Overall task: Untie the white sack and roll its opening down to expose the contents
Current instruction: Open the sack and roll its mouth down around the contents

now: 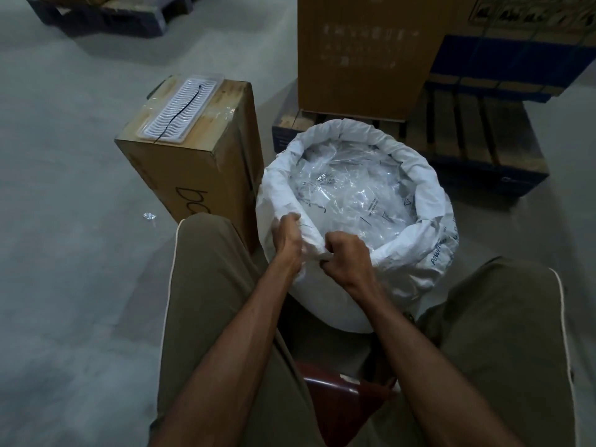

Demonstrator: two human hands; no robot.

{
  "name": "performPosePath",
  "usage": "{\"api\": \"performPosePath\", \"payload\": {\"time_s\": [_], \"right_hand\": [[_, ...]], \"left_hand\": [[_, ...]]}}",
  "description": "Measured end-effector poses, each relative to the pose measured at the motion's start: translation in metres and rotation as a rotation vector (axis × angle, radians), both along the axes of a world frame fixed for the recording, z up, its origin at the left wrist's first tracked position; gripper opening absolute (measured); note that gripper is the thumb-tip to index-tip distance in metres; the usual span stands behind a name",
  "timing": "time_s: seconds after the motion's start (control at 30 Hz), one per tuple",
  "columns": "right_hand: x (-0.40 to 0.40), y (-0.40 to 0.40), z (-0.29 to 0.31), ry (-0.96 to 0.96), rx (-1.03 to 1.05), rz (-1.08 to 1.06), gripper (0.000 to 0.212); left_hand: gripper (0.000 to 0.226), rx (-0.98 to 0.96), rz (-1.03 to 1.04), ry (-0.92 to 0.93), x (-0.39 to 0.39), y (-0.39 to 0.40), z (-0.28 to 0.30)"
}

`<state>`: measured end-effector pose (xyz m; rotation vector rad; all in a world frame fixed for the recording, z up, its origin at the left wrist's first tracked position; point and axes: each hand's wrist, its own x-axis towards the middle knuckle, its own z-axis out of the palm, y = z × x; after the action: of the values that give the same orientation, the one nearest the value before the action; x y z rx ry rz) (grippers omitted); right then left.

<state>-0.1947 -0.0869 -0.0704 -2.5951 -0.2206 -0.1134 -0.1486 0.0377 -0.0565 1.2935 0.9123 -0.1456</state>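
Grey concrete floor [64, 221], warehouse-type room. Cardboard box [193, 156] at 10 o'clock w/ white ridged tray [180, 109] on top; wooden pallet [467, 137] at 1 o'clock carrying a taller carton [364, 53]. White sack [422, 253] stands centre, btwn person's knees, mouth open, rim rolled down, clear plastic packets [351, 188] showing inside. Left hand [288, 238] & right hand [346, 256] side by side at near rim, fingers curled, gripping rolled edge.
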Motion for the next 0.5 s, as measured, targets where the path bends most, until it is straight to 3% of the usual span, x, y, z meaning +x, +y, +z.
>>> {"api": "performPosePath", "payload": {"time_s": [0.07, 0.13, 0.3, 0.4, 0.5], "right_hand": [[-0.003, 0.008, -0.010, -0.099, -0.149, 0.069, 0.034], [-0.006, 0.017, -0.021, -0.133, -0.284, 0.121, 0.037], [-0.001, 0.017, -0.020, -0.049, -0.246, 0.123, 0.036], [0.010, 0.005, -0.010, 0.122, 0.015, 0.066, 0.042], [0.020, 0.002, -0.011, 0.176, 0.178, 0.025, 0.061]], "left_hand": [[0.079, 0.201, -0.073, 0.063, 0.000, 0.001, -0.004], [0.095, 0.242, -0.043, 0.085, 0.002, 0.005, -0.005], [0.052, 0.246, 0.004, 0.027, 0.019, 0.010, -0.008], [0.061, -0.108, 0.062, 0.023, 0.027, 0.012, -0.015], [0.033, -0.244, 0.219, -0.019, 0.018, 0.022, 0.007]]}}
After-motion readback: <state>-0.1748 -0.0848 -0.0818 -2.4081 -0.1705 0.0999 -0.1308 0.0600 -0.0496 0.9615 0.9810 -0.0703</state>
